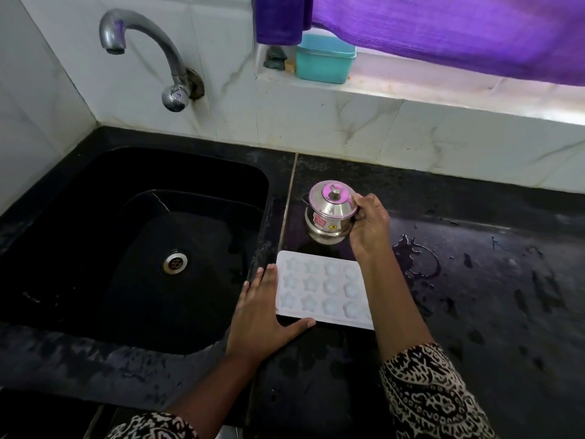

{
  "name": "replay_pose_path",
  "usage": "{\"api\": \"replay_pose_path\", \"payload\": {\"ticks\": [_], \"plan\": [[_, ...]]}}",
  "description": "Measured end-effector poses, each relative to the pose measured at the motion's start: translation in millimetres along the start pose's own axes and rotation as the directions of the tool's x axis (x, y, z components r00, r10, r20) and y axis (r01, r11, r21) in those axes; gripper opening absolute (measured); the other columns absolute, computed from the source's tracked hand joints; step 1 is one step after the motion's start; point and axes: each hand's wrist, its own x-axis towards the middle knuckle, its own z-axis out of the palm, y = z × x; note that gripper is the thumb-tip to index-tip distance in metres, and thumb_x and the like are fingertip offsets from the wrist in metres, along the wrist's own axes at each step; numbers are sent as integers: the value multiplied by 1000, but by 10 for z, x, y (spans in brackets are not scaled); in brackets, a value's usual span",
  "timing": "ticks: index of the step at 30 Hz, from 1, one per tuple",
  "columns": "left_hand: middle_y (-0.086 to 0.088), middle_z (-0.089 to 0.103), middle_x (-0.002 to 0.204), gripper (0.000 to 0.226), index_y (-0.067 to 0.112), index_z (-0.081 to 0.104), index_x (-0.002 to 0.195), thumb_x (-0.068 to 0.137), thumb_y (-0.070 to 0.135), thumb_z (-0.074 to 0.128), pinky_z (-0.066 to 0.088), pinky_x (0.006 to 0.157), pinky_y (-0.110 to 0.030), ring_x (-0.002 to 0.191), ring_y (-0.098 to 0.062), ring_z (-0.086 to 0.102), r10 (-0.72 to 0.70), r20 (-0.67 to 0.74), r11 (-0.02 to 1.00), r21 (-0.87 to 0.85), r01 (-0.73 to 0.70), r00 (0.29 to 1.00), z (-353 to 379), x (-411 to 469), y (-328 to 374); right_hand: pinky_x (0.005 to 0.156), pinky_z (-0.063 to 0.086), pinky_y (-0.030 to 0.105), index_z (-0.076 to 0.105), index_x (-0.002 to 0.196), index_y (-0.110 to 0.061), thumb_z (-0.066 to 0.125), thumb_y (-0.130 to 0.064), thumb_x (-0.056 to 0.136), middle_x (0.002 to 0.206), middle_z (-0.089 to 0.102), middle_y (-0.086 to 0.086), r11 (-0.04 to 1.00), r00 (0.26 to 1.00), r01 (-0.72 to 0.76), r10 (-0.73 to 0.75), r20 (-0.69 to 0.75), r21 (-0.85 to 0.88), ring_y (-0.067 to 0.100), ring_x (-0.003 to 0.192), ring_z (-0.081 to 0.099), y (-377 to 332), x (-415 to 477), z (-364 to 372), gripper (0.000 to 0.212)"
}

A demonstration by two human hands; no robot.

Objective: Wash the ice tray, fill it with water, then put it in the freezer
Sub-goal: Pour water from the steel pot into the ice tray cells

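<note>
A white ice tray (319, 288) with star and round moulds lies flat on the black counter, just right of the sink. My left hand (264, 307) rests flat against its left edge, thumb along the near edge, fingers spread. My right hand (368, 224) grips the side of a small lidded steel pot (329, 212) that stands just behind the tray. My right forearm crosses over the tray's right end and hides it.
A black sink (126, 248) with a steel drain (174, 262) lies to the left, under a chrome tap (142, 42) on the white wall. Water puddles (418, 258) wet the counter to the right. A teal box (326, 58) sits on the window ledge under purple cloth (443, 26).
</note>
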Motion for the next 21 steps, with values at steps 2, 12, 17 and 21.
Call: {"api": "replay_pose_path", "payload": {"ticks": [2,12,17,21], "plan": [[6,6,161,120,18,2,154,65,89,40,-10,114,-24,147,-7,-1,5,-2,1000,4,-5,1000,-1,-10,4,44,30,16,40,45,-23,50,3,88,46,36,-10,1000,1000,13,-12,4,-28,4,45,35,-74,-122,-32,52],[2,6,161,120,16,8,154,63,92,28,3,119,-35,148,-15,8,34,0,999,23,-34,999,7,-18,-13,44,32,14,44,48,-20,48,8,87,44,41,-9,995,995,7,-17,-100,-95,3,42,37,-219,-572,-225,48],[3,3,162,118,18,5,154,64,91,26,-2,117,-32,149,-14,4,44,-16,998,42,-43,999,16,-15,-15,44,33,14,47,39,-21,46,10,86,42,41,-10,986,995,20,-36,-91,-167,3,41,36,-250,-649,-242,57],[3,7,161,117,18,7,154,64,90,29,0,117,-34,149,-15,8,40,-18,999,31,-39,999,37,-15,-31,44,32,16,44,44,-21,46,10,86,42,40,-9,976,995,12,-35,-98,-219,4,41,35,-255,-671,-220,53]]}}
